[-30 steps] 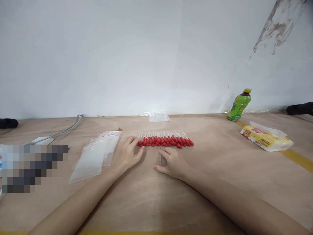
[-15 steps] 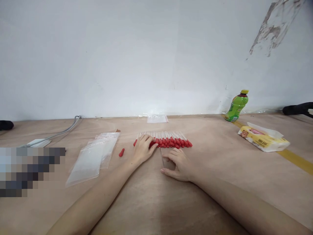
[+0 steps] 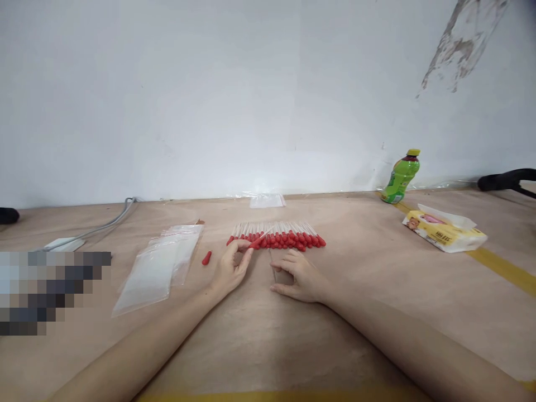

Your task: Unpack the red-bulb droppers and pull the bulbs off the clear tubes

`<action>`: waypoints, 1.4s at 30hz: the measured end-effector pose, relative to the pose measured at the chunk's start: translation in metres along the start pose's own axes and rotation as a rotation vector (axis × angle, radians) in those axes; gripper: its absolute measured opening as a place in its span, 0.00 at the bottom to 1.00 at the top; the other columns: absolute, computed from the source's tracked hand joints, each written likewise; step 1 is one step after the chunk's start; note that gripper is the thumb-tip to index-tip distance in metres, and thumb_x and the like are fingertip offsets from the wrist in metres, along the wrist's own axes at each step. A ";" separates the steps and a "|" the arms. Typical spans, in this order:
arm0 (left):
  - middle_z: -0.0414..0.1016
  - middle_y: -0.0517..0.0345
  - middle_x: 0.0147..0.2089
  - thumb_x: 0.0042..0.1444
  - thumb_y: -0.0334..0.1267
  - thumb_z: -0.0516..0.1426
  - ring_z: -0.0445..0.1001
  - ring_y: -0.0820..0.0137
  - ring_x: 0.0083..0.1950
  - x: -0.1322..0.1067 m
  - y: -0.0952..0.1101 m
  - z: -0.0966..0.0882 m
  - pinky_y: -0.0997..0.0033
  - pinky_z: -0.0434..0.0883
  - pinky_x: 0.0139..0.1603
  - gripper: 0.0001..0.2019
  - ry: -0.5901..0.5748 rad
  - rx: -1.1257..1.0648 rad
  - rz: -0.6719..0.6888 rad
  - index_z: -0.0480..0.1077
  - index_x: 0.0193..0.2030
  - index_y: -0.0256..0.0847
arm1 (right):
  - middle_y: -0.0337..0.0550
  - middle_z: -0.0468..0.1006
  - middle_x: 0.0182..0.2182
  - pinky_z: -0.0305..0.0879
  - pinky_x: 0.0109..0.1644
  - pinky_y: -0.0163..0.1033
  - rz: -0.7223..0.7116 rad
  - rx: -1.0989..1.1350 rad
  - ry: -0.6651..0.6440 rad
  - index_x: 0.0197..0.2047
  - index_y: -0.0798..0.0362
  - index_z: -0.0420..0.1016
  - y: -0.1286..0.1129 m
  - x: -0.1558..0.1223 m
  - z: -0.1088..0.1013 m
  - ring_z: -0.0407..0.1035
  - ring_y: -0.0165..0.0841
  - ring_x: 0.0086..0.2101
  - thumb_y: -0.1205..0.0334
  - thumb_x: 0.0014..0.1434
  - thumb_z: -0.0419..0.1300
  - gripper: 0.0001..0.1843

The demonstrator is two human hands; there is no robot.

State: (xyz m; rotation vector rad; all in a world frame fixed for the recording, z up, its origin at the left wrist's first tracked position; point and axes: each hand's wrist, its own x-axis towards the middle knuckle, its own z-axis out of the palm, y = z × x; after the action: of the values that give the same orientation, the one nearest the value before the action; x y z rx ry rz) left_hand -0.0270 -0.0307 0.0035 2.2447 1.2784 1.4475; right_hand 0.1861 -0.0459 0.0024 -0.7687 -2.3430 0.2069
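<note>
A row of thin clear droppers with red bulbs [image 3: 278,237] lies on the wooden table [image 3: 355,312]. My left hand [image 3: 231,268] is at the row's left end, fingers pinched on one red-bulbed dropper [image 3: 257,241] lifted slantwise off the row. My right hand [image 3: 300,276] rests on the table just in front of the row, fingers curled over a thin clear tube [image 3: 272,267]. One loose red bulb [image 3: 206,258] lies to the left of my left hand.
Clear zip bags [image 3: 161,262] lie left of the row, another small bag [image 3: 267,201] by the wall. A green bottle [image 3: 400,177] and a yellow tissue pack [image 3: 444,234] sit at the right. A grey cable [image 3: 106,223] runs at the far left.
My left hand went onto the row's left end, then drew back with one dropper pinched in its fingers. A loose red bulb appeared to its left. My right hand barely shifted.
</note>
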 end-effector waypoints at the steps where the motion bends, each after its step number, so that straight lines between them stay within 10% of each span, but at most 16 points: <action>1: 0.70 0.54 0.38 0.56 0.37 0.51 0.70 0.71 0.39 -0.005 -0.001 -0.005 0.68 0.69 0.42 0.07 -0.023 -0.042 0.002 0.65 0.39 0.38 | 0.45 0.72 0.35 0.60 0.41 0.41 0.008 -0.001 0.031 0.43 0.54 0.68 0.000 0.000 0.000 0.63 0.34 0.37 0.54 0.50 0.60 0.18; 7: 0.72 0.48 0.40 0.56 0.35 0.52 0.71 0.68 0.43 -0.019 0.006 -0.026 0.68 0.70 0.42 0.06 -0.233 -0.208 0.035 0.66 0.37 0.37 | 0.51 0.67 0.45 0.57 0.49 0.46 0.079 -0.137 0.377 0.52 0.55 0.62 0.004 -0.005 -0.001 0.60 0.39 0.46 0.56 0.52 0.58 0.24; 18: 0.70 0.47 0.46 0.52 0.34 0.54 0.68 0.65 0.49 -0.020 0.022 -0.026 0.60 0.66 0.51 0.14 -0.381 -0.082 0.114 0.64 0.47 0.37 | 0.39 0.72 0.22 0.51 0.44 0.43 -0.090 -0.297 0.107 0.35 0.51 0.74 0.005 -0.009 -0.007 0.61 0.30 0.29 0.59 0.60 0.51 0.11; 27: 0.74 0.53 0.39 0.58 0.37 0.50 0.71 0.68 0.40 -0.019 0.027 0.003 0.66 0.68 0.43 0.10 -0.344 0.113 0.290 0.70 0.41 0.40 | 0.39 0.72 0.23 0.49 0.43 0.41 -0.109 -0.254 0.090 0.36 0.52 0.74 -0.002 -0.008 -0.005 0.61 0.30 0.30 0.58 0.60 0.51 0.11; 42: 0.73 0.53 0.37 0.59 0.34 0.49 0.70 0.68 0.42 -0.021 0.034 -0.001 0.65 0.65 0.47 0.08 -0.426 0.150 0.338 0.68 0.38 0.39 | 0.40 0.65 0.20 0.53 0.32 0.36 -0.211 -0.151 0.072 0.26 0.55 0.70 -0.004 -0.008 0.002 0.55 0.30 0.27 0.63 0.61 0.48 0.15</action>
State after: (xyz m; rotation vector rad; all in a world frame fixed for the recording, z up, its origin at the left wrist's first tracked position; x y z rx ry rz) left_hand -0.0125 -0.0671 0.0092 2.7759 0.9315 0.8953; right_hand 0.1877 -0.0537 -0.0019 -0.5836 -2.3696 -0.0888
